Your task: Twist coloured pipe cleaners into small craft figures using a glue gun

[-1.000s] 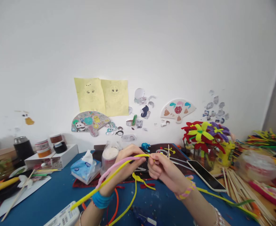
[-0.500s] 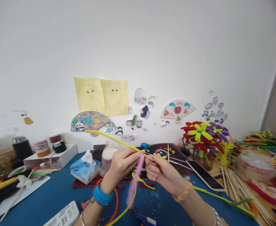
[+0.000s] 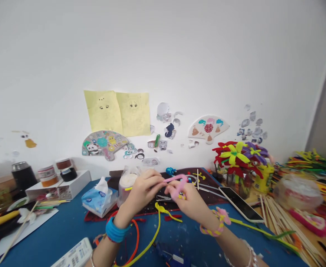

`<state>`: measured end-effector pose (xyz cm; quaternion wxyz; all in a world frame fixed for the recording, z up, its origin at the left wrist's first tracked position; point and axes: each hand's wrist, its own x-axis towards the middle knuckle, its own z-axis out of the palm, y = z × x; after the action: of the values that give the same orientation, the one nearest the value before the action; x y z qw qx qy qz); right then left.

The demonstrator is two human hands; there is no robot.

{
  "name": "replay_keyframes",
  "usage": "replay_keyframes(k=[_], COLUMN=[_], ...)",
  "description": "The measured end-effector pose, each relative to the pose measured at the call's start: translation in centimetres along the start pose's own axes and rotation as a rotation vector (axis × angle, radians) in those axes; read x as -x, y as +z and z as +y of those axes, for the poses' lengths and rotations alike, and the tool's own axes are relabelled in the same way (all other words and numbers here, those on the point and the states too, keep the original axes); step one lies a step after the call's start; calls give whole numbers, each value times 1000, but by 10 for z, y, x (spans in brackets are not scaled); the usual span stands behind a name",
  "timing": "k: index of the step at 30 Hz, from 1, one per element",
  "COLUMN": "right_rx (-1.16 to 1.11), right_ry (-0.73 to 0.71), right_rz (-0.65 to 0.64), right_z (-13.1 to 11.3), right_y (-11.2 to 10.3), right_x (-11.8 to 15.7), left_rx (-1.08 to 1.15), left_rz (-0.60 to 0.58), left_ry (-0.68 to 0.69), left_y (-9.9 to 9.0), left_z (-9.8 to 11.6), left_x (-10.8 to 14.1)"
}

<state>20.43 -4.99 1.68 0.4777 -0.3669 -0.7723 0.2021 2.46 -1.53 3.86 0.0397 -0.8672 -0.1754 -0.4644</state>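
Note:
A fuzzy pink pipe cleaner (image 3: 177,180) arcs between my two hands above the dark mat. My left hand (image 3: 144,192) pinches its near end between fingers and thumb. My right hand (image 3: 186,202) is shut on the other end, where a small yellow-tipped piece (image 3: 181,195) shows among the fingers. A bit of yellow stem (image 3: 128,188) sticks out behind my left hand. Below my hands, a yellow pipe cleaner (image 3: 159,218) and an orange one (image 3: 136,233) lie on the blue table (image 3: 179,237).
A tissue pack (image 3: 100,196) and a plastic-wrapped tub (image 3: 128,185) stand left of my hands. To the right lie a smartphone (image 3: 240,204), pipe-cleaner flowers in a jar (image 3: 236,159) and a heap of wooden sticks (image 3: 279,218).
The pink pipe cleaner has swung up from hanging below my hands into an arc between them. The long yellow stem no longer stretches to the upper left. My hands are closer together.

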Motion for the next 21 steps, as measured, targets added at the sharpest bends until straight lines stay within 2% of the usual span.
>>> replay_keyframes(k=[3, 5, 8, 10, 12, 15, 18, 21], right_rx=[19, 55, 128, 208, 349, 638, 752, 527], right_ry=[-50, -56, -106, -188, -303, -514, -612, -460], right_rz=[8, -1, -13, 27, 89, 148, 151, 59], right_z=[0, -3, -7, -5, -1, 9, 13, 8], right_y=[1, -1, -3, -3, -2, 2, 5, 0], right_x=[0, 0, 1, 2, 1, 0, -2, -3], left_rx=[121, 156, 187, 246, 332, 445, 443, 312], left_rz=[-51, -13, 61, 71, 20, -136, -257, -212], left_ry=[-9, -70, -273, -408, -517, -637, -651, -528], left_y=[1, 4, 10, 13, 15, 12, 5, -1], left_z=[1, 1, 1, 1, -1, -4, -3, 1], left_x=[1, 2, 2, 1, 1, 0, -1, -3])
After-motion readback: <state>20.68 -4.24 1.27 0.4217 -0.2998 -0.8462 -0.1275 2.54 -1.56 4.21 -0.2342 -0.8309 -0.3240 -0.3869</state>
